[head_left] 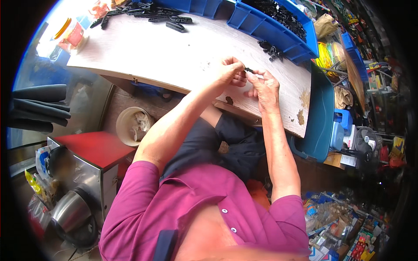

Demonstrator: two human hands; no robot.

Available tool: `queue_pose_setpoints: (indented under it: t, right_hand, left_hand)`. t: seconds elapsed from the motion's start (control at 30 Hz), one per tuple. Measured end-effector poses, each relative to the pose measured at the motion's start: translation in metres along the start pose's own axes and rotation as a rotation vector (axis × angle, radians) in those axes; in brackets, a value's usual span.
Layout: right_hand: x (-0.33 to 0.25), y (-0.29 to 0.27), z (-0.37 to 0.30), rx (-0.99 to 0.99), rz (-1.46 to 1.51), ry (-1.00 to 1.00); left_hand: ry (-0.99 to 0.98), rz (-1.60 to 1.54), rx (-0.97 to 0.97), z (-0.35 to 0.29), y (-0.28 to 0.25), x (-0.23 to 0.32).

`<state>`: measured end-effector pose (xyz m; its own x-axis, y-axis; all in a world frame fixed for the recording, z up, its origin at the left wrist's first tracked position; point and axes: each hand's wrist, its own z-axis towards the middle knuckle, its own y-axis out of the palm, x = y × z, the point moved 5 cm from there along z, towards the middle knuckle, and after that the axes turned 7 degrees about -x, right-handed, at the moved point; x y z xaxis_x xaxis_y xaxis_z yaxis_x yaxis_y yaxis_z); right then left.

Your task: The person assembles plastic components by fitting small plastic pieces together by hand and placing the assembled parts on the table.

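Over the front part of the pale wooden table (170, 52), my two hands meet around a small black plastic part (248, 70). My left hand (232, 71) has its fingers curled in and pinches one end of the part. From the other side, my right hand (264, 87) grips it between thumb and fingertips. Fingers hide most of the part, so its exact kind does not show. Beyond my right hand lies a small heap of black plastic pieces (272, 51). Longer black plastic pieces (175, 27) lie in a loose pile at the far left.
A blue bin (265, 32) full of small black parts stands at the back right. A jar with an orange rim (69, 32) stands at the left end. A teal tub (320, 117) borders the table's right side. Below are a whitish bucket (124, 126) and a red-topped cabinet (98, 145).
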<state>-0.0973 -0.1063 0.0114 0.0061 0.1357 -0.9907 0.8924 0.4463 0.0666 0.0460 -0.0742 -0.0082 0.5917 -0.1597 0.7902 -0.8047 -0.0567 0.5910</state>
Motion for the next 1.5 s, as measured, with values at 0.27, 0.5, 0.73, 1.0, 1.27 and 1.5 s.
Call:
queue_pose_setpoints:
  t: [0.27, 0.5, 0.73, 1.0, 1.27, 1.5]
  right_hand:
    - [0.008, 0.009, -0.003, 0.031, 0.008, -0.089]
    - [0.013, 0.0, -0.011, 0.043, 0.17, -0.158]
    - [0.015, 0.005, -0.011, 0.034, 0.233, -0.121]
    - [0.014, 0.004, -0.009, 0.052, 0.196, -0.127]
    - [0.012, 0.007, -0.008, 0.066, 0.208, -0.122]
    - [0.012, 0.007, -0.006, 0.069, 0.216, -0.117]
  left_hand:
    - [0.113, -0.044, 0.032, -0.01, -0.005, 0.001]
    - [0.608, 1.034, 0.613, -0.023, -0.06, 0.065]
    - [0.508, 1.722, 0.865, 0.0, -0.159, 0.138]
    - [0.497, 1.579, 0.568, -0.001, -0.148, 0.126]
    - [0.628, 1.634, 0.298, -0.024, -0.099, 0.102]
    - [0.732, 1.636, 0.363, -0.021, -0.102, 0.095]
